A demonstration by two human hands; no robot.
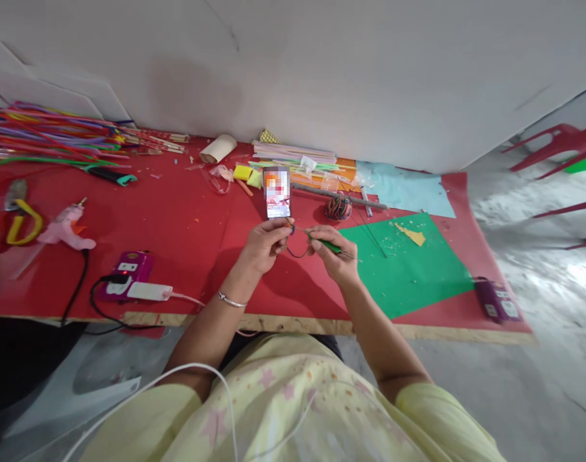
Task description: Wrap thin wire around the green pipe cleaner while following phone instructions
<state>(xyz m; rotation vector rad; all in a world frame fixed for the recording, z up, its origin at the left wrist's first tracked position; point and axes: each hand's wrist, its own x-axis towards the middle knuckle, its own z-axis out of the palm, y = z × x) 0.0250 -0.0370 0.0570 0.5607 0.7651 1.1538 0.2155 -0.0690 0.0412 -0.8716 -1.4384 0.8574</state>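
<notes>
My left hand (264,247) is closed in a pinch on a small bit of dark yarn at its fingertips. A strand of yarn (297,255) sags in a loop between the two hands. My right hand (338,256) is wrapped round a crochet hook (330,245) with a green handle, its thin metal tip pointing toward the left fingertips. Whether the tip is inside a stitch is too small to tell. Just beyond the hands stands a phone (277,204) with a lit screen. A multicoloured yarn ball (338,208) lies beyond my right hand.
The red-covered table (177,224) holds a glue gun (68,228), yellow-handled pliers (25,221), purple power strips (126,273) and a pile of pipe cleaners (56,135). A green sheet (408,269) lies at right. A white cable (191,367) crosses near my left arm.
</notes>
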